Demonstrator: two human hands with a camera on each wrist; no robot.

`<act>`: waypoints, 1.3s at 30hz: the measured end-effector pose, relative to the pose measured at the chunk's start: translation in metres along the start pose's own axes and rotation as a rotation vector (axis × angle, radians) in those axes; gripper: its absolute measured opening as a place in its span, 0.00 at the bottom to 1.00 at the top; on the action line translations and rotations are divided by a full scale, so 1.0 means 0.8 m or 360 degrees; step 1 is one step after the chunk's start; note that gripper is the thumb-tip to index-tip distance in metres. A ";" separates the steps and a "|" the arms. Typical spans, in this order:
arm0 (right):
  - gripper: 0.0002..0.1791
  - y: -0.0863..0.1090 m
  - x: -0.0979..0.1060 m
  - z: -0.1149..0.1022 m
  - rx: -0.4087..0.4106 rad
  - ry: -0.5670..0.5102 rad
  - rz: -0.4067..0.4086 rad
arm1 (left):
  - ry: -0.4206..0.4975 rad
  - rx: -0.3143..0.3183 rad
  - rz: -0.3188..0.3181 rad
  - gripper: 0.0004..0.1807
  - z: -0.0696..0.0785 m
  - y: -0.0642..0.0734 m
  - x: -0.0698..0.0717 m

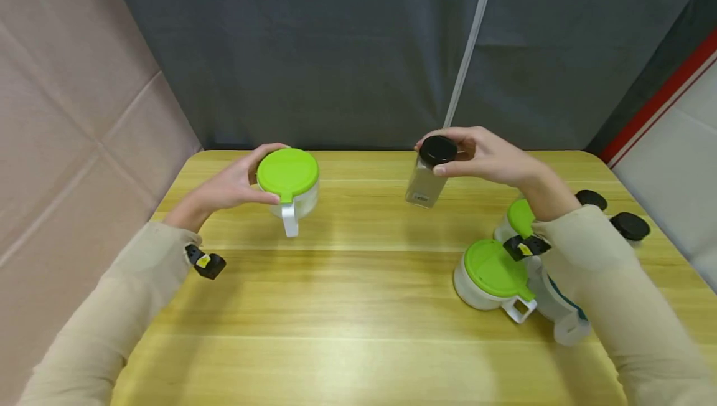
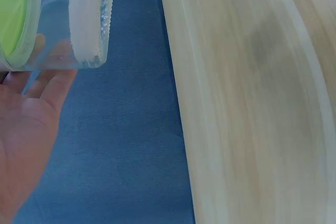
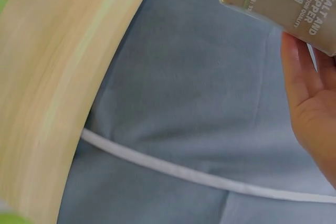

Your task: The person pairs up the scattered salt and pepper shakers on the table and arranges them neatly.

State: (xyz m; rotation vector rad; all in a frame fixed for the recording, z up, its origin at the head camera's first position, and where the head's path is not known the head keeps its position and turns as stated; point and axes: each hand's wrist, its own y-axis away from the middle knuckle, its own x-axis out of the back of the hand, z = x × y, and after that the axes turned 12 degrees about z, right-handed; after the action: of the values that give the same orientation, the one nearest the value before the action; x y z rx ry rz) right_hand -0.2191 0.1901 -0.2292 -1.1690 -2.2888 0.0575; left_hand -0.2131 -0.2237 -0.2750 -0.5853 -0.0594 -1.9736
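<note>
Near tabletop's [image 1: 358,306] far edge: left hand [image 1: 234,180] grips jar [image 1: 288,175], right hand [image 1: 495,155] grips shaker [image 1: 426,185], which slack grip could drop.

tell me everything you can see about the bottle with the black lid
The bottle is squarish with flat sides, looks like clear plastic or glass, and shows greyish-tan. Its round black lid is on. A small pale label sits near the base, and the right wrist view shows pale print reading "SALT AND PEPPER". The right hand grips it near the top, base slanting toward the head view's lower left, apparently above the table.
</note>
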 end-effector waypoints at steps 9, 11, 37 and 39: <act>0.22 -0.038 -0.036 0.015 -0.0041 -0.0052 -0.0053 | 0.0071 0.0076 0.0035 0.43 -0.022 -0.004 -0.004; 0.22 -0.045 -0.043 0.020 -0.0051 -0.0082 -0.0081 | 0.0071 0.0097 0.0048 0.44 -0.027 -0.004 -0.005; 0.26 -0.073 -0.119 0.087 -0.0262 -0.0154 -0.0107 | 0.0135 0.0217 0.0070 0.47 -0.082 -0.010 -0.040; 0.26 -0.075 -0.123 0.091 -0.0264 -0.0161 -0.0105 | 0.0135 0.0232 0.0065 0.47 -0.085 -0.010 -0.043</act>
State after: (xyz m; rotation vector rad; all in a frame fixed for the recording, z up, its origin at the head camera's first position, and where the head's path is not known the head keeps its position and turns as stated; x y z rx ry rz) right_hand -0.2540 0.0938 -0.3194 -1.1961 -2.4580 -0.1024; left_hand -0.2335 -0.2113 -0.3478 -0.4047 -0.1362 -1.9338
